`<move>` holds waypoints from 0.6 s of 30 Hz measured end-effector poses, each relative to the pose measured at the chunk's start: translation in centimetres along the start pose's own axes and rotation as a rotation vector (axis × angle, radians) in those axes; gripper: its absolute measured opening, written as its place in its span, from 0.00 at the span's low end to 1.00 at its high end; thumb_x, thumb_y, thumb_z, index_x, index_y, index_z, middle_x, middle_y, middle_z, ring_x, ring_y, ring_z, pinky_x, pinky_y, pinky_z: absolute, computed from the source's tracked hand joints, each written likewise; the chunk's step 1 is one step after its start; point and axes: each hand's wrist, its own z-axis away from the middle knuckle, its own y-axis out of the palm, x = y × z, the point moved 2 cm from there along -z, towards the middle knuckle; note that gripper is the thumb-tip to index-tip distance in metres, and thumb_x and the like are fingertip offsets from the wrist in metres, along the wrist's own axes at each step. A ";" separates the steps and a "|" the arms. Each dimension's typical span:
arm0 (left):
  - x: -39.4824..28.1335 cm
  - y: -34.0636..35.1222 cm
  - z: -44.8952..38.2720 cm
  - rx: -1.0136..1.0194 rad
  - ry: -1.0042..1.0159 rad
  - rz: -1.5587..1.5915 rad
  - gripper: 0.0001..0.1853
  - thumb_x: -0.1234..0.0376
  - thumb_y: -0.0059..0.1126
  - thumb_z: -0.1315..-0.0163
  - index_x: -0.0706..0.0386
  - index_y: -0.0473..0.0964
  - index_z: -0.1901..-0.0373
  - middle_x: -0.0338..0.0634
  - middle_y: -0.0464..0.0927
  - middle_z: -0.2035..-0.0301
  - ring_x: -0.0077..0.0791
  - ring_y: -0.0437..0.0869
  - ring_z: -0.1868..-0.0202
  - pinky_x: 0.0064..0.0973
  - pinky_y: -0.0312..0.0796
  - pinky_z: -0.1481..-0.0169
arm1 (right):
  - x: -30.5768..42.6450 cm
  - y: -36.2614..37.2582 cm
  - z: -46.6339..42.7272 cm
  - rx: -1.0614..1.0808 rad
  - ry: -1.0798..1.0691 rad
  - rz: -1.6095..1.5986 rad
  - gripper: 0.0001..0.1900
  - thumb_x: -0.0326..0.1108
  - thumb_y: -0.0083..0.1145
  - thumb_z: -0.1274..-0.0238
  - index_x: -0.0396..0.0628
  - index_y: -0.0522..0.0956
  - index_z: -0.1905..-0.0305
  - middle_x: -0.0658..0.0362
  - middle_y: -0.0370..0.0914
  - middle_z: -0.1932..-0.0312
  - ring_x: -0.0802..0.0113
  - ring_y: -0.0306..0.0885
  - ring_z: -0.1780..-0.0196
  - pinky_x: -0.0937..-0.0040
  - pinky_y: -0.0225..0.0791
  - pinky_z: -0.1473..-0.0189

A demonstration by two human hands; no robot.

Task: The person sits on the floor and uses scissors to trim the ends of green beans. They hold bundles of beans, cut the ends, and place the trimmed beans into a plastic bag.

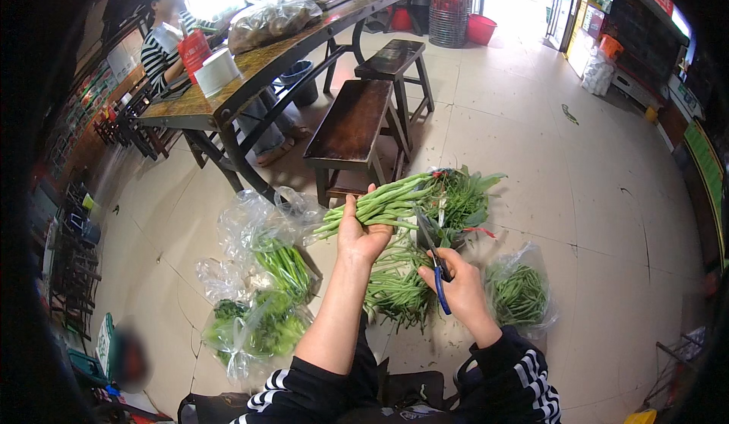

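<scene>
My left hand [364, 233] is closed around a bundle of long green beans [381, 204], their far ends near a red tie. In my right hand [460, 287] is a pair of scissors [439, 281] with dark blue handles, its blades pointing up beside the bundle's right part. Below the bundle, a heap of long beans [404, 293] lies low between my arms. Behind the scissors are leafy greens and trimmings [464, 202] with a red tie [480, 232]. A clear plastic bag of green beans [518, 293] stands to the right of my right hand.
Bagged green stalks [285, 267] and a bag of leafy greens [256, 333] lie on the floor at left. Ahead are two wooden stools [353, 122] [392, 59] and a table [273, 53] with a filled plastic bag [276, 19]. A person in a striped top [154, 53] sits behind the table.
</scene>
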 end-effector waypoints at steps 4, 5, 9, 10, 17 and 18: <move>-0.1 -0.3 -0.4 -0.006 -0.010 0.017 0.26 0.50 0.42 0.26 0.64 0.75 0.45 0.44 0.81 0.49 0.38 0.80 0.45 0.40 0.69 0.34 | 0.0 -0.2 -0.2 -0.031 -0.052 0.045 0.24 0.42 0.71 0.47 0.37 0.79 0.51 0.51 0.80 0.73 0.67 0.77 0.72 0.68 0.70 0.67; -0.1 -0.3 -0.3 -0.010 -0.010 0.012 0.26 0.50 0.42 0.26 0.64 0.75 0.44 0.44 0.81 0.48 0.38 0.80 0.45 0.39 0.69 0.34 | 0.1 -0.3 -0.2 -0.030 -0.045 0.046 0.24 0.42 0.71 0.47 0.37 0.79 0.51 0.51 0.79 0.73 0.67 0.77 0.72 0.68 0.70 0.67; -0.1 -0.3 -0.3 -0.013 -0.003 0.009 0.27 0.50 0.41 0.25 0.64 0.75 0.44 0.44 0.81 0.48 0.38 0.80 0.45 0.40 0.68 0.33 | 0.3 -0.5 -0.2 -0.047 -0.068 0.078 0.24 0.42 0.72 0.48 0.37 0.79 0.52 0.50 0.79 0.74 0.64 0.78 0.72 0.67 0.70 0.67; -0.2 -0.3 -0.3 -0.001 -0.003 0.008 0.27 0.50 0.41 0.26 0.63 0.75 0.45 0.46 0.81 0.49 0.39 0.80 0.46 0.40 0.69 0.34 | 0.3 -0.5 -0.2 -0.053 -0.079 0.091 0.24 0.42 0.72 0.48 0.37 0.79 0.52 0.50 0.79 0.74 0.63 0.78 0.72 0.66 0.70 0.67; 0.0 -0.2 -0.5 -0.011 0.002 0.000 0.27 0.49 0.41 0.26 0.64 0.76 0.45 0.46 0.81 0.49 0.40 0.80 0.45 0.41 0.69 0.34 | 0.0 -0.4 -0.4 -0.108 -0.187 0.116 0.23 0.42 0.72 0.49 0.38 0.80 0.53 0.51 0.79 0.75 0.61 0.78 0.74 0.65 0.70 0.67; 0.0 -0.3 -0.5 -0.023 0.002 0.002 0.27 0.50 0.41 0.26 0.64 0.75 0.44 0.44 0.81 0.48 0.39 0.80 0.45 0.41 0.68 0.33 | 0.0 -0.3 -0.4 -0.119 -0.202 0.113 0.23 0.42 0.72 0.48 0.37 0.80 0.53 0.51 0.79 0.75 0.61 0.77 0.74 0.65 0.70 0.68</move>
